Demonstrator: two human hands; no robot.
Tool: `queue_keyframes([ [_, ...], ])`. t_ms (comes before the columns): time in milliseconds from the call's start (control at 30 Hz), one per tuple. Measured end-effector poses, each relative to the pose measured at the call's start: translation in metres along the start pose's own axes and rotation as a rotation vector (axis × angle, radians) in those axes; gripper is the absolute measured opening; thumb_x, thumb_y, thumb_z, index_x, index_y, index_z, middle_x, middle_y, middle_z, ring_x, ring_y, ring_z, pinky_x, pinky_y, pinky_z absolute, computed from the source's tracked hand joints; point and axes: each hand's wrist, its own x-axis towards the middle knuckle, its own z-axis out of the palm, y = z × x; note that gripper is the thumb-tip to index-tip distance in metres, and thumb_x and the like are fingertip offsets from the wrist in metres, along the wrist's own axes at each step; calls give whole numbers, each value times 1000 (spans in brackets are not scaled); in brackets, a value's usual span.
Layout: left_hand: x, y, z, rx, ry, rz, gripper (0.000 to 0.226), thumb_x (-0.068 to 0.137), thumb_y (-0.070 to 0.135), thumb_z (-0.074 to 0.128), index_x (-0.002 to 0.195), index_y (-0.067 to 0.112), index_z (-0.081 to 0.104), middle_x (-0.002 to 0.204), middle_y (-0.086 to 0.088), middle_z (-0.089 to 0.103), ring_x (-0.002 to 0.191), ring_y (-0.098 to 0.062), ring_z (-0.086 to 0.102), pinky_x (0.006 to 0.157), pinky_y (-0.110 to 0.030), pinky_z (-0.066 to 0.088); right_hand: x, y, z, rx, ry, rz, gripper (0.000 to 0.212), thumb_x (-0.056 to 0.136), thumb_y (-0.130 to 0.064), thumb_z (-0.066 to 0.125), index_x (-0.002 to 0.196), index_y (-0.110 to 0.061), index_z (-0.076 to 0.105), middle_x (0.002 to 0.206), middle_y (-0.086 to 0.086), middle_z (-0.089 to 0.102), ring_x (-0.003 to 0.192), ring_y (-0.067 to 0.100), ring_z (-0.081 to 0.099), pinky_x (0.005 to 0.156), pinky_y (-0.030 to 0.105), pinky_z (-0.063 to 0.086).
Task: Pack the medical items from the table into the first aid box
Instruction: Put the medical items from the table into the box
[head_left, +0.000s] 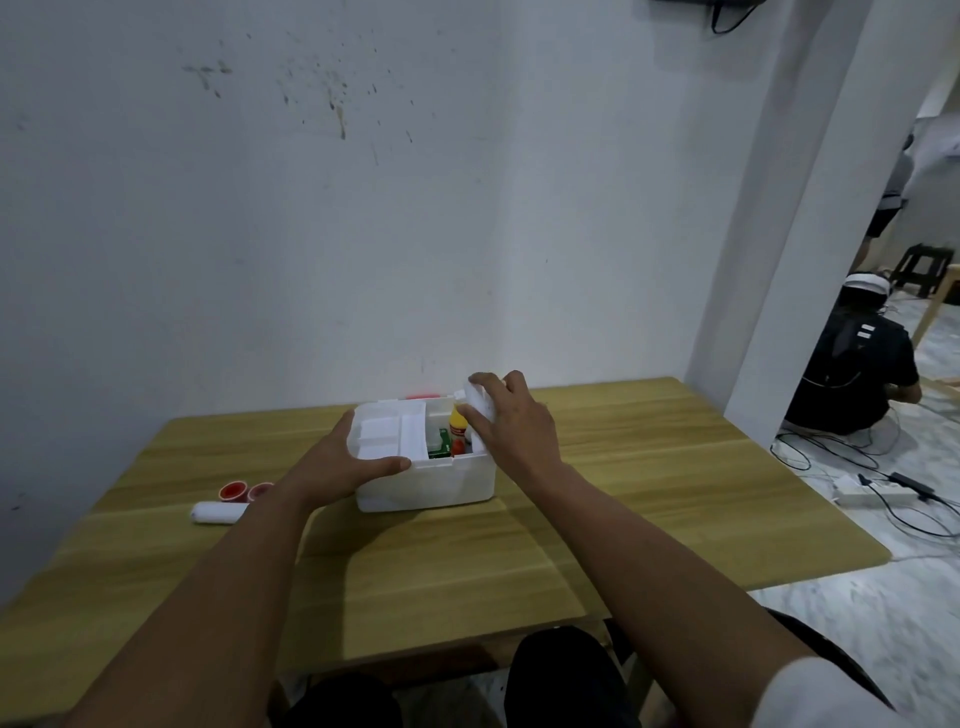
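The white first aid box (426, 486) stands open in the middle of the wooden table. A white inner tray (387, 434) covers its left half, and my left hand (343, 457) rests on that tray and the box's front left rim. In the open right half stand a yellow bottle (458, 422), a green packet (440, 446) and a small red item (458, 447). My right hand (511, 423) holds a white bottle (480, 397) tilted over the box's right rear corner. A white bandage roll (215, 513) and two red-capped jars (235, 491) lie on the table to the left.
The table (467, 561) stands against a white wall. To the right, beyond a pillar, a person in black sits on the floor (852, 374). Cables and a power strip (872, 493) lie on the floor beside the table's right edge.
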Motion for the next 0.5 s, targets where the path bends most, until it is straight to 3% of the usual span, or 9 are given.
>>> queue_keyframes([
  [167, -2, 2, 1, -10, 9, 1, 96, 70, 48, 90, 148, 39, 35, 132, 11, 49, 118, -19, 49, 85, -40, 57, 6, -2, -5, -56, -46, -39, 47, 89, -58, 65, 120, -25, 51, 111, -2, 55, 76, 21, 59, 67, 34, 53],
  [267, -4, 4, 1, -9, 9, 6, 96, 71, 47, 90, 150, 37, 35, 135, 11, 50, 120, -19, 50, 86, -40, 56, 8, 2, -6, -122, -136, -122, 50, 83, -61, 71, 111, -25, 52, 105, -4, 57, 74, 20, 55, 71, 38, 52],
  [433, -3, 4, 0, -2, 4, -4, 97, 70, 49, 89, 150, 38, 35, 136, 12, 50, 120, -20, 50, 88, -43, 57, 4, 12, -6, -72, -208, -195, 52, 90, -71, 47, 109, -27, 68, 109, -5, 58, 94, 17, 62, 88, 42, 47],
  [500, -3, 4, 0, -12, 0, -6, 98, 69, 51, 90, 150, 38, 35, 135, 13, 50, 120, -19, 50, 88, -42, 57, -1, 18, -4, 23, -175, -177, 49, 91, -69, 46, 110, -29, 68, 109, -7, 59, 96, 14, 62, 89, 45, 49],
])
